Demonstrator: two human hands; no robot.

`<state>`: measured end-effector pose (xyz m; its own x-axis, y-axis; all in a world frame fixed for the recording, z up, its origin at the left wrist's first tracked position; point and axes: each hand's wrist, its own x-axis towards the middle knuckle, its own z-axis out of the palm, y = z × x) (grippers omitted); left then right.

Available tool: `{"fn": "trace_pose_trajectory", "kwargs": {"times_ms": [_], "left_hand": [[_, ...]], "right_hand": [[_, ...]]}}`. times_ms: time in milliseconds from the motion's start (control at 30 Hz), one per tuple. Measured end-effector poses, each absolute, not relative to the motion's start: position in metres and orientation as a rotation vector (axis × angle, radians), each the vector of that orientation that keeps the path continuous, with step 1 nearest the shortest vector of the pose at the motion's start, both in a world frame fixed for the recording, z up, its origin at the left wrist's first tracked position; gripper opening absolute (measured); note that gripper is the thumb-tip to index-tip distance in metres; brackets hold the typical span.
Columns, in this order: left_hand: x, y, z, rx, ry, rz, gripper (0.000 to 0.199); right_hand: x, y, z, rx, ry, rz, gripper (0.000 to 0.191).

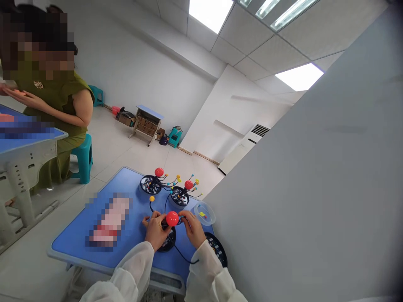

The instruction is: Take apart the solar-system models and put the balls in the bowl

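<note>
A solar-system model with a black round base (168,242) stands before me on the blue table. My left hand (156,231) is closed around its dark stem, just below the red ball (172,218). To the right of that ball, my right hand (193,228) pinches a small teal bead (180,218) by a black wire; whether the bead is fully seated cannot be seen. One wire arm carries a yellow-orange ball (152,199) beyond my left hand, while another bends toward my right forearm. My fingers partly cover the base and stem.
Two similar models with red balls (159,172) (188,185) stand at the table's far end. A clear tub (205,214) holds small coloured pieces. Another black base (216,248) lies by the wall (299,201). A blurred pink item (113,218) lies left. A person in green (63,105) sits at another table.
</note>
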<state>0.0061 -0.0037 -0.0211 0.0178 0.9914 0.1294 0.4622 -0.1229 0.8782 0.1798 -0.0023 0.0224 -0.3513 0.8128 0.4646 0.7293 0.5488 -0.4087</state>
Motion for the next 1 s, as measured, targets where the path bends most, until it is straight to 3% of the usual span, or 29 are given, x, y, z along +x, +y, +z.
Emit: {"fn": "trace_pose_trajectory", "kwargs": {"times_ms": [300,667,867,1000], "left_hand": [[0.008,0.002,-0.019,1.702,1.517,1.042,0.015],[0.012,0.007,-0.023,1.695,1.523,1.033,0.019],[0.01,0.006,-0.022,1.689,1.538,1.051,0.014],[0.009,0.007,-0.026,1.679,1.483,1.063,0.015]], "right_hand": [[0.19,0.024,0.043,-1.606,-2.286,0.105,0.028],[0.183,0.037,0.055,-1.44,-2.388,0.055,0.023],[0.228,0.058,0.082,-1.681,-2.176,0.028,0.026],[0.26,0.051,0.073,-1.872,-1.969,-0.076,0.024]]}}
